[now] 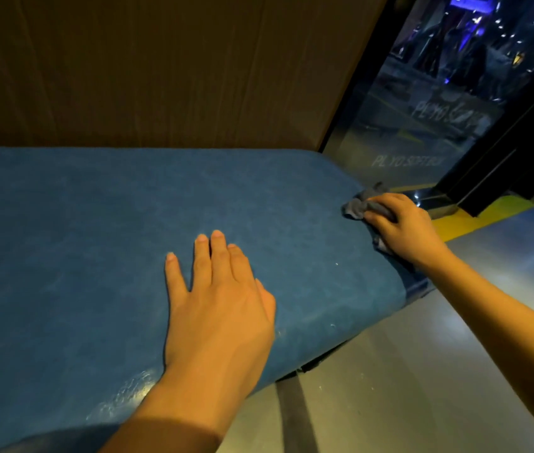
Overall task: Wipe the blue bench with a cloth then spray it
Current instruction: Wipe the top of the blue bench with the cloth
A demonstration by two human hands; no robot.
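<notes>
A brown panelled wall (161, 67) fills the upper part of the view, rising straight from the far edge of the counter. The counter (79, 240) is a long bench upholstered in blue suede-like fabric with a rounded right end; its near edge shows a glossy, worn patch close to the left forearm. Below and to the right lies a shiny grey floor (422, 371), crossed by a dark strip near the counter's foot and by a yellow painted line (474, 219) further back. Beyond the counter's right end stands a dark glass panel (422, 103) with faint white lettering and blue reflections.

The left hand (219, 308) lies flat, palm down, on the middle of the counter top, its fingers (201, 259) released and spread lightly on the fabric, grasping nothing. The right hand (403, 223) reaches to the rounded right end of the counter, and its fingers are clenched around a small crumpled grey cloth (357, 206). The cloth is pressed against the counter's end edge, with a bunch of it sticking out past the fingertips and another bit showing under the heel of the hand.

No container is visible in this view.
</notes>
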